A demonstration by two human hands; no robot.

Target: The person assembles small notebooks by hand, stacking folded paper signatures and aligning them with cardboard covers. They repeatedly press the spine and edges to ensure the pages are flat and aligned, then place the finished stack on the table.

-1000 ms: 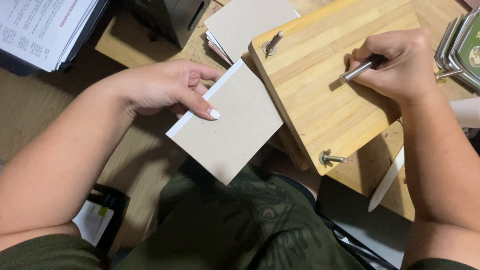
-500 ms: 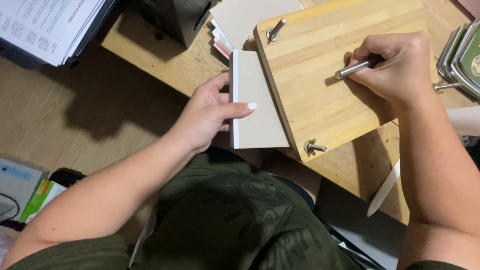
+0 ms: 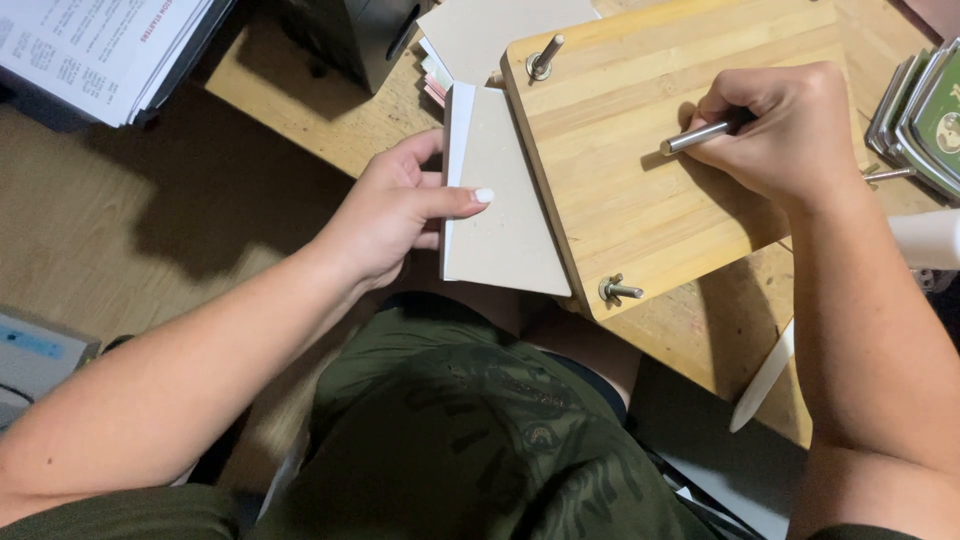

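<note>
Fingers (image 3: 455,200) pinch grey board (image 3: 505,200) — its edge under wooden press (image 3: 660,150).

1. Our left hand (image 3: 395,215) sits at frame centre, fingers extended and pinching, forearm running in from the lower left.
2. Our right hand (image 3: 790,125) is at the upper right, fingers curled closed, its forearm dropping to the lower right corner.
</note>
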